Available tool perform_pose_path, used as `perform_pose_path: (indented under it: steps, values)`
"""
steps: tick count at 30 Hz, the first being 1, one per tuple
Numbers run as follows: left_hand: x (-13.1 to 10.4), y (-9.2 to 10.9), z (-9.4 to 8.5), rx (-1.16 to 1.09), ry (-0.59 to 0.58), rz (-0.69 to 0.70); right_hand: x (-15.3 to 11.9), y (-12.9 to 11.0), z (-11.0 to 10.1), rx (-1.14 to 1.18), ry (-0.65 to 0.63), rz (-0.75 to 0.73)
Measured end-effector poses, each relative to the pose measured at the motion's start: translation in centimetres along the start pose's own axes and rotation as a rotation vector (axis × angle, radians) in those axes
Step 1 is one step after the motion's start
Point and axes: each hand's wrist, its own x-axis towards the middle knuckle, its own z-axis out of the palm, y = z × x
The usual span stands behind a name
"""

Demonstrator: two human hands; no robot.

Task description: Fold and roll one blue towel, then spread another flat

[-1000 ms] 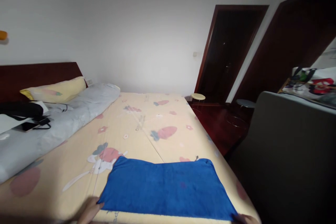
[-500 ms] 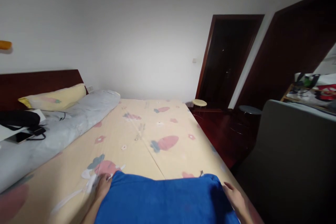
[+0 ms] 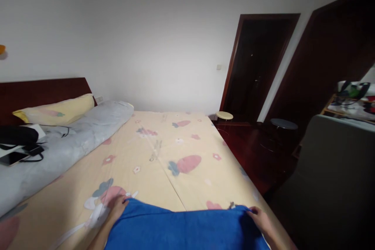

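A blue cloth (image 3: 181, 228) lies spread over the near part of the bed, its lower part running out of the view. Its far edge dips a little in the middle, and a small pale tag (image 3: 232, 205) sticks up near the right end. My left hand (image 3: 119, 208) pinches the far left corner between thumb and fingers. At the far right corner my right hand (image 3: 260, 218) grips the cloth the same way, casting a dark shadow on it.
The bed sheet (image 3: 158, 179) has a carrot print. On the left lie a rolled grey quilt (image 3: 84, 138), a yellow pillow (image 3: 60, 111) and a phone (image 3: 13, 158). Two stools (image 3: 224, 115) stand beyond the bed's right side, near a dark door (image 3: 252, 66). A grey panel (image 3: 319, 172) rises at the right.
My right hand has closed on the cloth's right corner, where its fingers were beside the edge before. The far edge of the cloth sits slightly nearer to me, and the view has shifted a little.
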Motion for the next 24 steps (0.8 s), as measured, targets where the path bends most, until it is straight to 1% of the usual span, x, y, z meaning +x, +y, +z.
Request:
perform_pose_path:
  steps: [3,5,9,12,15,17,21,24]
  values:
    - [0.6,-0.3,-1.1,-0.149,-0.031,0.0,0.5,-0.7,-0.8,0.06,-0.064,0.002]
    - [0.6,-0.4,-1.4,-0.23,-0.036,-0.008,0.7,-1.1,-1.0,0.072,-0.095,0.012]
    - [0.2,0.0,-0.8,-0.343,-0.022,-0.028,0.8,-1.4,-0.7,0.065,-0.175,0.006]
    - [0.5,0.6,-0.4,-0.385,-0.01,-0.059,0.9,-1.8,-0.7,0.09,-0.204,-0.043]
    - [1.1,1.0,-0.7,-0.421,0.018,-0.097,1.1,-2.3,-1.2,0.162,-0.16,-0.115]
    - [1.4,1.1,-1.0,-0.464,0.058,-0.118,1.2,-2.6,-1.6,0.198,-0.118,-0.143]
    - [2.0,1.1,-1.7,-0.546,0.159,-0.163,1.4,-2.9,-1.7,0.202,-0.044,-0.145]
    - [2.5,1.5,-2.0,-0.581,0.213,-0.167,1.9,-3.0,-1.5,0.173,0.02,-0.137]
